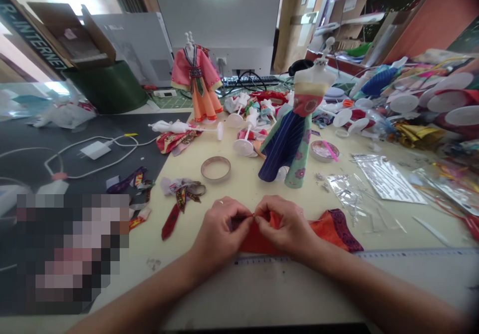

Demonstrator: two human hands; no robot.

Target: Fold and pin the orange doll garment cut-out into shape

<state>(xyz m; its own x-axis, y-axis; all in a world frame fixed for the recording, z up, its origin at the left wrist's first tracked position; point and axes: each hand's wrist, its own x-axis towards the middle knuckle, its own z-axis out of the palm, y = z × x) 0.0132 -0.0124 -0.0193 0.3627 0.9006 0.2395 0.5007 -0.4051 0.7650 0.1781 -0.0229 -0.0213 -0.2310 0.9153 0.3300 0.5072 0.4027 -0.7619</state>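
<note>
Low over the table's front, my left hand (pixel 227 225) and my right hand (pixel 283 222) meet fingertip to fingertip. Both pinch the upper edge of an orange-red piece of fabric (pixel 325 230), which has a dark purple patterned border at its right end. Part of the cloth is hidden behind my fingers and right wrist. A ring sits on a finger of my left hand. Just beyond the hands stands a mini dress form (pixel 314 82) in a navy and green skirt. Under the cloth's near edge runs a long clear ruler (pixel 377 254).
A roll of tape (pixel 216 169) and ribbon scraps (pixel 183 194) lie left of centre. Behind stands a pink-and-orange doll dress (pixel 196 79) before a monitor (pixel 220 19). A small dish (pixel 325 151), plastic packets (pixel 359 199) and piled doll stands (pixel 406 102) occupy the right.
</note>
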